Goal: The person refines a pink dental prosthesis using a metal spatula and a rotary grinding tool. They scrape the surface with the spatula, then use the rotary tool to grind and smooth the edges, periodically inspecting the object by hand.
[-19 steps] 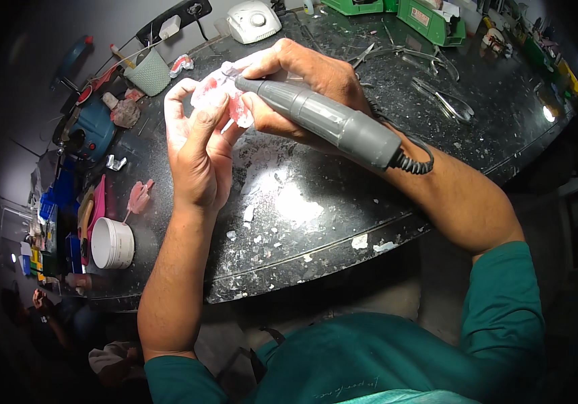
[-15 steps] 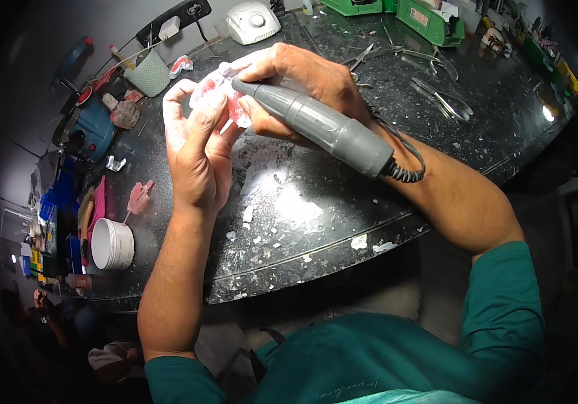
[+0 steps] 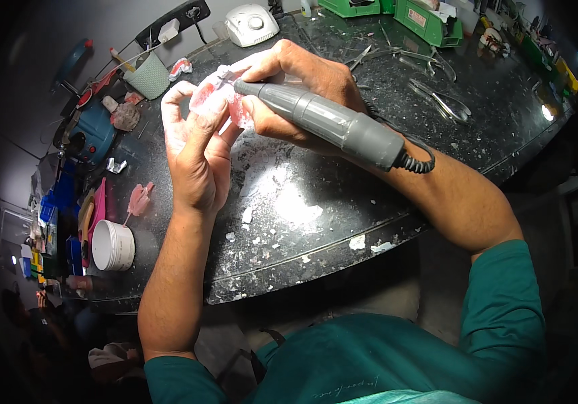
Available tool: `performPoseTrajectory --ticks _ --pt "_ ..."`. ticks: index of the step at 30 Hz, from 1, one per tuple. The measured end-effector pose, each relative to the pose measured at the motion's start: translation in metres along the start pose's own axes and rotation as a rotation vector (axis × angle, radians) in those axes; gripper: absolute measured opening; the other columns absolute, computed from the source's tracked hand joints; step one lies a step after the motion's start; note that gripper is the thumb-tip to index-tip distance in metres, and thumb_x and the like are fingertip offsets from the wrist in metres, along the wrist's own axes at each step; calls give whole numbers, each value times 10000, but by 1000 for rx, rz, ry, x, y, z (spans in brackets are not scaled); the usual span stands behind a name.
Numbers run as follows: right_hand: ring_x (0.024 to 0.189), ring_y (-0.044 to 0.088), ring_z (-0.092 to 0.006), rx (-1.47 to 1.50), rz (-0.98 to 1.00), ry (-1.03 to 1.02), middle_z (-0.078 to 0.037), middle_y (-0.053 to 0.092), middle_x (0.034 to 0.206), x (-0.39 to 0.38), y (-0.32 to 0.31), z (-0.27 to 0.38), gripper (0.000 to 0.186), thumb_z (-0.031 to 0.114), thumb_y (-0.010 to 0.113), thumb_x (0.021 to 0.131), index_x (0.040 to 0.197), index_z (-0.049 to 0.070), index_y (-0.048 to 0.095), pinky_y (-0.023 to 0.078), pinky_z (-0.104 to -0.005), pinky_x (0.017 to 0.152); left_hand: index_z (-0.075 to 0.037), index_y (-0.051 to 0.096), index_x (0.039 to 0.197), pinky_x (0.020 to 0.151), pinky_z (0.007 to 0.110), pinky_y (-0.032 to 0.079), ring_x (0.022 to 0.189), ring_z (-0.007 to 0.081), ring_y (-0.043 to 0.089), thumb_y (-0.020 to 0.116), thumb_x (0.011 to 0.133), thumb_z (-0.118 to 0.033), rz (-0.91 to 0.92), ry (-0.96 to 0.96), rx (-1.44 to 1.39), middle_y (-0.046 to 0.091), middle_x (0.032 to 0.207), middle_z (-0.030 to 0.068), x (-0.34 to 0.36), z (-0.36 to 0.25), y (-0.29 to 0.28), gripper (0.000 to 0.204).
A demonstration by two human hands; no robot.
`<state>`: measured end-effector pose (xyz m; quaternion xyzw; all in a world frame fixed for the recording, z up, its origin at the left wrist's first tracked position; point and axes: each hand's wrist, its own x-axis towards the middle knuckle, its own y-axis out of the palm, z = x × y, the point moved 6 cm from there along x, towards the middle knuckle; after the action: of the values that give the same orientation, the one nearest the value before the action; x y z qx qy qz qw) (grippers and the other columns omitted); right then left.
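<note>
My left hand [image 3: 198, 151] is raised over the bench, its fingers and thumb closed around a pink denture base [image 3: 205, 98] coated with white powder. White dust covers those fingertips too. From the right, my right hand [image 3: 319, 81] grips a grey handpiece [image 3: 329, 122], a rotary grinding tool with a coiled cord at its rear end. The narrow nose points left at the denture base, and its tip sits close against the powdery upper part. Glare and dust hide whether the bur touches. My right thumb rests beside the pink piece.
White chips and dust lie on the black bench [image 3: 343, 202]. To the left stand a white tub [image 3: 112, 245], a pink piece on a stick [image 3: 141, 199] and a pale-green basket [image 3: 147, 75]. Pliers [image 3: 440, 101], green bins [image 3: 430, 23] and a white control box [image 3: 252, 25] are farther back.
The rear of the handpiece and its cord have swung slightly right and up. The denture base has tilted a little between my fingers; both hands keep their hold.
</note>
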<state>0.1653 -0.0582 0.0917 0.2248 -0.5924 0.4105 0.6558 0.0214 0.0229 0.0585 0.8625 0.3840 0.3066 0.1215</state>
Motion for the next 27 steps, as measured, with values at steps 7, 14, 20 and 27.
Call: performPoseTrajectory --ticks 7,14,20,27 --pt "783 700 -234 1 11 -23 -104 678 869 1 -1 1 329 190 830 778 964 44 601 575 -319 696 -92 334 1272 990 392 532 1137 221 607 619 935 -3 16 5 -4 547 1243 160 0 1 1 450" --pt "787 706 -220 28 -16 17 -110 679 880 -2 3 -3 346 217 831 777 960 40 597 582 -315 697 -87 347 1299 1061 429 463 1238 263 536 589 942 -34 31 8 62 487 1288 154 -1 -1 -2 435" --pt "775 706 -221 -26 -5 -47 -110 678 865 0 -1 0 341 220 829 780 949 37 596 582 -315 688 -97 340 1267 976 399 541 1127 214 612 633 932 -20 10 -2 11 548 1244 149 0 0 1 452" --pt "770 702 -231 -6 -8 15 -105 672 852 -3 1 -6 352 237 832 777 950 40 597 573 -317 683 -82 360 1281 1024 401 502 1228 245 546 581 956 -54 17 -26 41 498 1296 157 -2 3 -2 395"
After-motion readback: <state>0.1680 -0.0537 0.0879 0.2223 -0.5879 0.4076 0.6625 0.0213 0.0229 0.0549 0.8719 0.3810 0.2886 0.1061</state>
